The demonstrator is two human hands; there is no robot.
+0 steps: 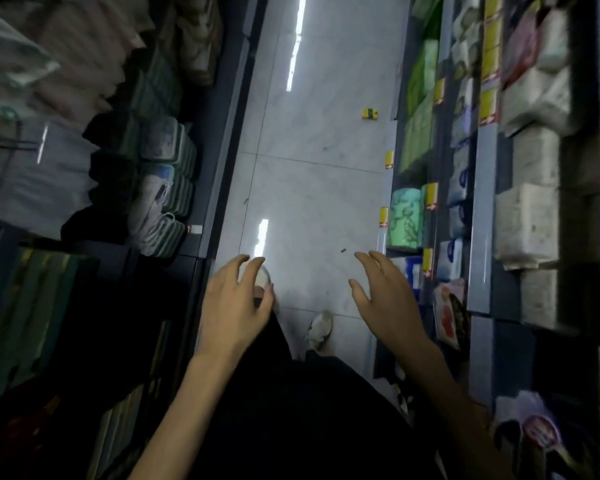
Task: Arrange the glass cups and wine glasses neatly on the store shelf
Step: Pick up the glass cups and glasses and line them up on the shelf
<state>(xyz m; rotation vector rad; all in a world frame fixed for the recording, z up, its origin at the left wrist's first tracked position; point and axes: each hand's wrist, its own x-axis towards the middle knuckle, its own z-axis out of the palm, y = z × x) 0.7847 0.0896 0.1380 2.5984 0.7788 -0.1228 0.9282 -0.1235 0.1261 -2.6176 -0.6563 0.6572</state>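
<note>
Dark clothing [309,417] lies under my left hand [233,306] and right hand [388,303], both spread with loose fingers, gripping nothing. Pale tiled floor [309,150] runs between blurred, stocked shelves [480,220].

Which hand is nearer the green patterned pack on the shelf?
Right. The right hand is open in the aisle, close beside the green patterned pack; the left hand is farther off, by the opposite shelving.

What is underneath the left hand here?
Below the left hand is the pale tiled floor and the toe of a light shoe; the hand and dark clothing cover the rest of that shoe. The hand holds nothing.
</note>
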